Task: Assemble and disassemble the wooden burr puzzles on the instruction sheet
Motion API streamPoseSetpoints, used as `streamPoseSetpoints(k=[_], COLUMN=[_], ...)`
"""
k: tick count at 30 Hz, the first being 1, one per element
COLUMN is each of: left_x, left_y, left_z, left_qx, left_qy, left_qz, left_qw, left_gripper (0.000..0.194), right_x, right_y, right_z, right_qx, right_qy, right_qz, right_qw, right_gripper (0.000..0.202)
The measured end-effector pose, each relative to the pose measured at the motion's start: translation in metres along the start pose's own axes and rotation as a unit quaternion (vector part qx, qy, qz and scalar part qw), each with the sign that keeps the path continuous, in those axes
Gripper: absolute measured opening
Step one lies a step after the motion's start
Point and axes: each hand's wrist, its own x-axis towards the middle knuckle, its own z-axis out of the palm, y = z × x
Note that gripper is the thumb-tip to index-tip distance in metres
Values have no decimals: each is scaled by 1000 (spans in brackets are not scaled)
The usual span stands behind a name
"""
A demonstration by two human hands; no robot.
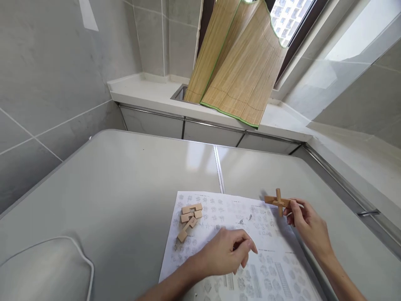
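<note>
My right hand [308,223] pinches one end of a wooden burr puzzle [277,202], a cross of interlocking bars, between thumb and fingers. It is above the right edge of a printed sheet [228,209]. Over the middle of the same sheet is my left hand [230,251], its fingers loosely curled together and nothing visible in them. Several loose notched wooden puzzle pieces [191,209] lie in a small cluster on the sheet's left part, up and left of my left hand. Rows of small diagrams cover the paper.
The sheet lies on a pale grey folding table [125,188] with a metal seam [218,167]. A white cable [84,255] curves across the left side. Behind the table, a bamboo mat [238,75] leans over a sink [179,93] in a white counter [144,90] by the window.
</note>
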Motion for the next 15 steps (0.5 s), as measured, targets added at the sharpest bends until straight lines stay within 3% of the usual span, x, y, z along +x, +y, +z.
streamPoseSetpoints(k=[4,8,15], left_x=[-1,1,4], left_y=[-1,-1,1], left_z=[-1,-2,-4], left_qx=[4,4,17], left_qy=[6,12,6], left_qz=[-15,-14,-20], left_qw=[1000,1000,1000], left_gripper=[31,33,30], right_x=[4,2,-15], right_y=[11,7,-4], right_z=[10,15,5], right_qx=[-9,-5,11], right_qy=[8,21,36], right_qz=[60,84,103], right_qw=[998,996,994], right_gripper=[46,49,52])
